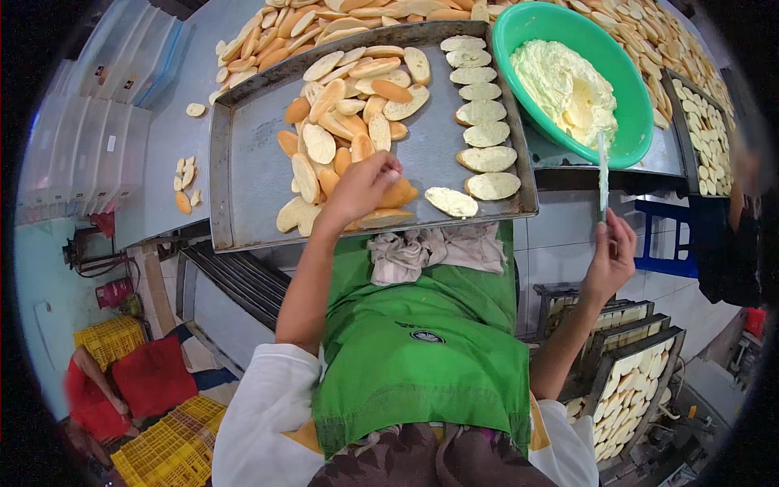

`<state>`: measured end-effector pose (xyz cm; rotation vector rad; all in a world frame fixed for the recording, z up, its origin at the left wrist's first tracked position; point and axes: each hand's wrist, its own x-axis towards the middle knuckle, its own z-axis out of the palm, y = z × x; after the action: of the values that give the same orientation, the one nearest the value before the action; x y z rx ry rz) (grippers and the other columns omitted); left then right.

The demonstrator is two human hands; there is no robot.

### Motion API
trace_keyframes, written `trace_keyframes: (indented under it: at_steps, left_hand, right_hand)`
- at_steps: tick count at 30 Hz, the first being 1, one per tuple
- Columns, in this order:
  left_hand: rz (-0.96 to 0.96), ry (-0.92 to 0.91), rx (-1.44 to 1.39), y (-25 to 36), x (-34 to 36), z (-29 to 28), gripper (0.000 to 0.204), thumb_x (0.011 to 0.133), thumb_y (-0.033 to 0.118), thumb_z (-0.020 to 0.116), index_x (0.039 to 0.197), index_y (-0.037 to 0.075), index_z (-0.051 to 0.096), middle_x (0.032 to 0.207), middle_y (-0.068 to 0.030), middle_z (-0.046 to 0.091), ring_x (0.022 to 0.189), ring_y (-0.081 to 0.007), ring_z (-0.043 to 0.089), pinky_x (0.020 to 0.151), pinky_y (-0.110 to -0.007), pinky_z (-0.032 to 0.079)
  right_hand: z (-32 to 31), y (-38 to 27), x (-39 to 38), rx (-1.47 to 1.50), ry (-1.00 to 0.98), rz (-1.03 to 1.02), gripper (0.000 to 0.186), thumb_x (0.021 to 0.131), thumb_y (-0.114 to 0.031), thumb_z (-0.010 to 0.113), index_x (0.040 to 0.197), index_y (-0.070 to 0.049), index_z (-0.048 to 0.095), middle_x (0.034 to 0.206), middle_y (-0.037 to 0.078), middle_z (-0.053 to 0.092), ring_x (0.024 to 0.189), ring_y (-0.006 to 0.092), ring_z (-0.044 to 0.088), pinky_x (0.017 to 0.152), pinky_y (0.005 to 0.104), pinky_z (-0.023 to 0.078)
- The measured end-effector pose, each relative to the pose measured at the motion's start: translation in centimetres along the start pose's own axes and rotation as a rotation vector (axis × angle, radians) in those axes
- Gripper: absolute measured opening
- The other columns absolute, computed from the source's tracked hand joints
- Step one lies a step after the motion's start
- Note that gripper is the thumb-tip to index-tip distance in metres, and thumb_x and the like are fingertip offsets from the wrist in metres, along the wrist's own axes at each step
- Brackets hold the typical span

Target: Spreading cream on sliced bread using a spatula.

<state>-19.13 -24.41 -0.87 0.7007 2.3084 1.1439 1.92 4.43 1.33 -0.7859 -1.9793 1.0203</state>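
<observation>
On the left of the metal tray (243,162) lies a loose heap of bread slices (341,105), some pale, some golden. The left hand (361,188) has its fingers curled down onto a slice (393,195) at the near edge of that heap, pinching it; I'd say this is the picking-up step, one plain slice being taken from the pile. Just right of the hand lies a spread slice (452,202), the nearest of a column of buttered slices (479,114) running up the tray's right side. Further right stands a green bowl (633,89) of pale yellow spread (564,85). The right hand (613,252) is closed around the handle of a knife (603,174), blade up, its tip at the bowl's near rim, well apart from the left hand. By my reckoning the next move needs slice and knife brought together, the blade loaded first.
</observation>
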Motion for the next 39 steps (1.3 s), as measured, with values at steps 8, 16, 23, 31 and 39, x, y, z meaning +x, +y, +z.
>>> trace_keyframes:
  at_steps: [8,16,23,31,39]
  left_hand:
    - [0.157,-0.047,0.411,-1.1,-2.4,-0.7,0.031,0.068,0.011,0.065,0.096,0.003,0.053,0.091,-0.0114,0.052,0.09,-0.0286,0.049,0.079,-0.037,0.041]
    - [0.159,0.098,0.58,-3.1,-3.4,-2.1,0.038,0.065,0.001,0.063,0.101,0.005,0.054,0.097,-0.0092,0.052,0.093,-0.0289,0.047,0.082,-0.036,0.04]
    - [0.13,0.083,0.616,-2.7,-3.6,-2.3,0.047,0.06,-0.002,0.065,0.105,0.006,0.053,0.098,-0.0088,0.052,0.095,-0.0281,0.047,0.084,-0.036,0.04]
    - [0.101,0.081,0.523,-2.9,-3.7,-2.8,0.047,0.062,-0.002,0.064,0.107,0.005,0.052,0.101,-0.0112,0.053,0.095,-0.0294,0.05,0.084,-0.036,0.04]
    - [-0.018,0.219,-0.903,1.9,-4.2,-1.5,0.049,0.083,0.005,0.055,0.127,0.003,0.033,0.109,-0.0128,0.052,0.101,-0.0197,0.053,0.084,-0.032,0.046]
  right_hand:
    - [-0.8,-2.4,7.9,-0.44,-0.122,-0.284,0.018,0.08,-0.005,0.057,0.096,-0.005,0.064,0.087,0.008,0.06,0.071,0.018,0.057,0.061,0.0265,0.043]
    - [4.5,-3.3,16.0,-1.021,-0.312,-0.437,0.009,0.07,-0.004,0.055,0.075,-0.004,0.062,0.082,0.012,0.062,0.076,0.0288,0.061,0.064,0.0362,0.049]
    - [5.6,-5.2,17.9,-1.172,-0.723,-0.503,0.008,0.063,-0.004,0.059,0.068,-0.005,0.065,0.071,0.014,0.063,0.069,0.0296,0.062,0.061,0.0379,0.05]
    - [-1.0,-5.7,22.6,-0.558,-1.098,-0.081,0.015,0.069,-0.011,0.063,0.079,0.001,0.067,0.054,0.004,0.056,0.044,0.01,0.051,0.04,0.023,0.04]
    - [-0.8,-3.8,12.2,0.126,-0.792,0.196,0.018,0.076,-0.015,0.063,0.089,-0.002,0.065,0.066,-0.001,0.057,0.054,0.0052,0.05,0.044,0.0182,0.038]
